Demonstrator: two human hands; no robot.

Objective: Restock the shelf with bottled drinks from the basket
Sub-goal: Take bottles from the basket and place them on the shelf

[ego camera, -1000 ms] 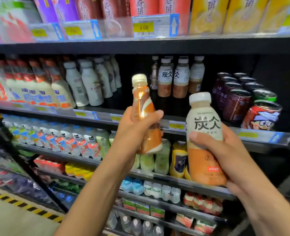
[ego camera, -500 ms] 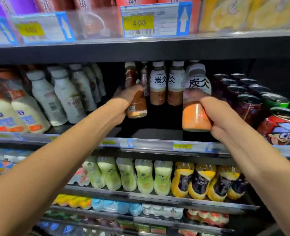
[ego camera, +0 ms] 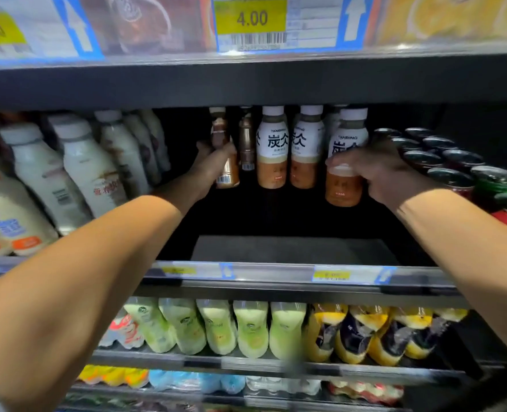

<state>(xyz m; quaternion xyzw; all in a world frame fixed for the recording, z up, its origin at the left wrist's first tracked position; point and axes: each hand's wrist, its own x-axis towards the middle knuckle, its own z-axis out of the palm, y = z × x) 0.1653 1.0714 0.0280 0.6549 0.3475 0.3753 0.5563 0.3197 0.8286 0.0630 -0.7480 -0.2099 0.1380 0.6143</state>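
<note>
**Two bottles held deep inside the shelf**

The white-labelled bottle with orange-brown drink is at the back of the dark shelf, just right of two bottles of the same kind that stand there side by side. The right hand is closed around its middle, with the fingers wrapped over the label from the right side. The bottle stands almost upright. It is not clear if its bottom touches the shelf floor, because the area under it is very dark.

The brown slim bottle is further to the left, beside another slim dark bottle. The left hand grasps it from the left and from behind, so the thumb and fingers cover its middle part. A barcode is visible near its lower end.

Both bare forearms reach forward over the front rail of the shelf, where small yellow price tags sit.

To the left stand milky white bottles in rows. To the right are dark cans seen from the top, close to the right hand. Under this shelf, a lower row holds pale green bottles and yellow ones. Above, a large yellow tag reads 4.00.
</note>
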